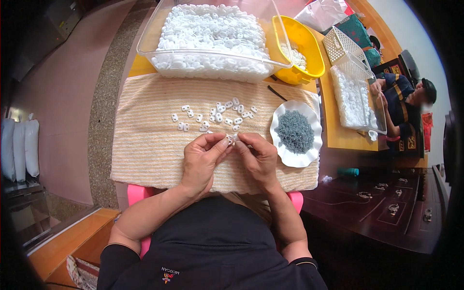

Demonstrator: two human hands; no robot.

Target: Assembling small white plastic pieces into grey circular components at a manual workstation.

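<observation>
White holed plastic piece (229, 140), long axis unclear, is pinched mid-frame by left hand (200, 157) and right hand (259, 158) fingers; small grey plastic pieces (296, 131) lie centre-right, nearer the right.

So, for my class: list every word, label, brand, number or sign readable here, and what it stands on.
Wearer's dark shirt: pale lettering beside a small emblem; upside down in the picture, legible, but I won't copy it.
Dark panels near the other person: gold marks, too small to read.
Grey unit, upper left: yellowish label, too blurred to read.
Small white pieces and white dish: no lettering visible.
</observation>
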